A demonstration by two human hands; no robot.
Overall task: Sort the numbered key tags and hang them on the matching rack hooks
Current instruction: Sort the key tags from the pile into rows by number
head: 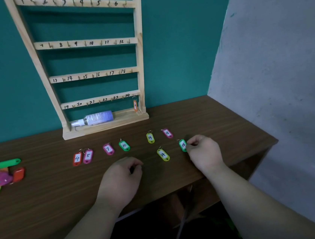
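A wooden rack [138,48] with hooks numbered 1 to 24 stands at the back of the table; an orange tag [135,105] hangs on hook 24. Tags lie in a row on the table: red 4 [77,158], pink 5 [88,156], pink 7 [108,149], green 10 [124,145], yellow 14 [150,137], pink 18 [167,133], and a second yellow 14 [163,154]. My right hand [204,151] pinches the green 18 tag [183,145], which rests on the table. My left hand [122,177] lies curled on the table, holding nothing I can see.
A heap of unsorted tags [0,176] lies at the table's left edge. A spray bottle [93,119] lies on the rack's base. The brown table [44,201] ends in a front edge near my wrists; a grey wall [274,66] closes the right side.
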